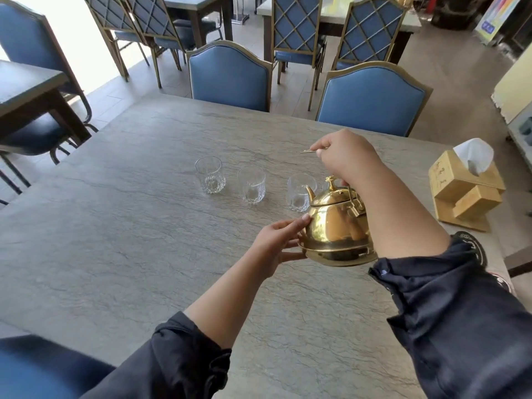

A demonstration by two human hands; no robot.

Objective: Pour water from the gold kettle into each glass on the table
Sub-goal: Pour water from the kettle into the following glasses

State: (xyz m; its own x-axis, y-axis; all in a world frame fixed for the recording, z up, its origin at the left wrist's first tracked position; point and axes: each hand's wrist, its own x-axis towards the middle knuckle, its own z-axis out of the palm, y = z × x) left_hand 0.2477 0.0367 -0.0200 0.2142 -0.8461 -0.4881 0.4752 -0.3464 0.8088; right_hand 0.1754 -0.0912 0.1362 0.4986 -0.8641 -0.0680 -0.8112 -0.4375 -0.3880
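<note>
A gold kettle (335, 226) hangs tilted above the grey table (129, 226), its spout pointing toward the right glass (299, 194). My right hand (345, 156) is closed around the kettle's raised handle from above. My left hand (276, 243) steadies the kettle's lower left side with fingers and thumb. Three clear glasses stand in a row beyond the kettle: the left glass (209, 174), the middle glass (251, 184) and the right glass. No stream of water is visible. The right glass is partly hidden by the spout.
A wooden tissue box (460, 185) stands at the table's right edge. Two blue chairs (230, 76) (371, 99) sit at the far side. More tables and chairs fill the room behind, and another table (26, 87) is at the left.
</note>
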